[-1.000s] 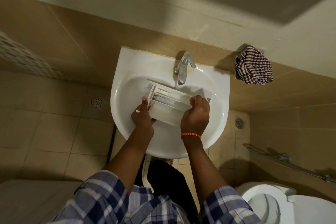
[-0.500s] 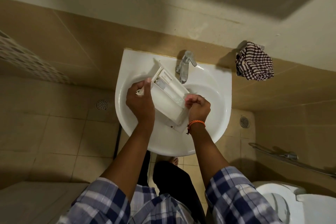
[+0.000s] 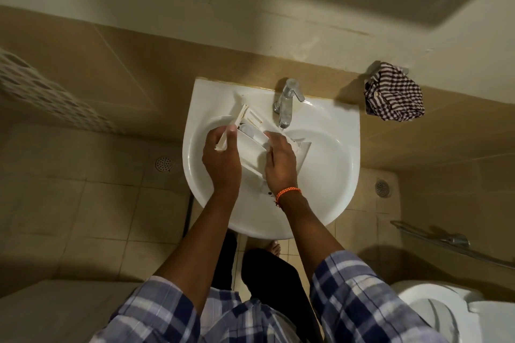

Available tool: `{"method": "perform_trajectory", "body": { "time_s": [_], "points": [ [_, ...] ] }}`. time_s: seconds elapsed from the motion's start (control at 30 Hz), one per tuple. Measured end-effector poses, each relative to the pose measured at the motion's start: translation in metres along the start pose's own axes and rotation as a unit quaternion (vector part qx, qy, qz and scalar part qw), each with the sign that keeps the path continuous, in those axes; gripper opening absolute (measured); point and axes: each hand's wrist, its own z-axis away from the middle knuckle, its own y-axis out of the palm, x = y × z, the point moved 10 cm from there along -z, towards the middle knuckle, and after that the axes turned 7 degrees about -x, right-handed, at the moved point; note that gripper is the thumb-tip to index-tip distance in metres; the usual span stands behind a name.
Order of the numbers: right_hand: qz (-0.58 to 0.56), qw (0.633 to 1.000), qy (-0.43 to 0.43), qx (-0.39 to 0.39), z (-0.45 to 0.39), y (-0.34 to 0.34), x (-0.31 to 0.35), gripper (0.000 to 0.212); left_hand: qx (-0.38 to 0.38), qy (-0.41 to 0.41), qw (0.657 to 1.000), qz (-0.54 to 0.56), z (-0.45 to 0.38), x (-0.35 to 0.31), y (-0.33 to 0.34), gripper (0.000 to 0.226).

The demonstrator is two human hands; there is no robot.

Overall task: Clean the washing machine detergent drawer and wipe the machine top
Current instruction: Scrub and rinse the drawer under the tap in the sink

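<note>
A white plastic detergent drawer (image 3: pixel 252 145) lies slanted inside the white basin (image 3: pixel 328 175), its far end pointing up-left, just left of the chrome tap (image 3: pixel 287 104). My left hand (image 3: pixel 223 160) grips the drawer's left edge, thumb on its rim. My right hand (image 3: pixel 280 163) lies over the drawer's right side with fingers spread flat on it; an orange thread band circles that wrist. I cannot tell whether water runs from the tap. The washing machine is out of view.
A checked cloth (image 3: pixel 394 96) hangs on the wall to the right of the basin. A toilet (image 3: pixel 446 312) stands at lower right below a metal rail (image 3: pixel 446 242). Floor drains (image 3: pixel 164 163) sit in the tiles on both sides.
The drawer was turned from lying crosswise to slanting up-left. My right hand, earlier curled at its near end, now lies flat over its right side.
</note>
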Motion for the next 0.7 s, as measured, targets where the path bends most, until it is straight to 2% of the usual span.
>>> {"method": "perform_trajectory", "body": {
  "time_s": [0.1,0.2,0.3,0.37,0.43,0.5,0.53,0.6,0.7],
  "points": [
    [0.004,0.999,-0.014,0.028,0.007,-0.003,-0.012,0.041,-0.007,-0.048,0.998,0.036,-0.006,0.015,-0.008,0.031],
    [0.07,0.997,-0.007,-0.022,0.009,-0.024,-0.029,0.04,-0.028,-0.109,0.992,0.061,-0.006,0.03,-0.016,0.01],
    [0.151,0.98,0.065,-0.11,0.011,-0.056,-0.04,0.054,-0.04,-0.181,0.979,0.085,0.0,0.043,-0.021,0.01],
    [0.128,0.967,0.145,-0.163,0.015,-0.081,-0.053,0.066,-0.039,-0.236,0.965,0.104,0.005,0.055,-0.024,0.015],
    [-0.052,0.947,0.292,-0.126,0.018,-0.077,-0.086,0.076,-0.026,-0.292,0.948,0.129,0.012,0.065,-0.022,0.015],
    [-0.242,0.876,0.416,-0.02,0.029,-0.053,-0.101,0.09,-0.002,-0.334,0.931,0.145,0.022,0.073,-0.015,0.03],
    [-0.274,0.857,0.435,0.023,0.033,-0.049,-0.101,0.101,0.008,-0.354,0.923,0.151,0.027,0.077,-0.012,0.038],
    [-0.264,0.862,0.427,0.073,0.035,-0.054,-0.097,0.11,0.028,-0.387,0.907,0.162,0.035,0.085,-0.004,0.04],
    [-0.237,0.878,0.415,0.044,0.029,-0.074,-0.098,0.109,0.078,-0.433,0.88,0.181,0.049,0.098,0.013,0.043]
  ]
}}
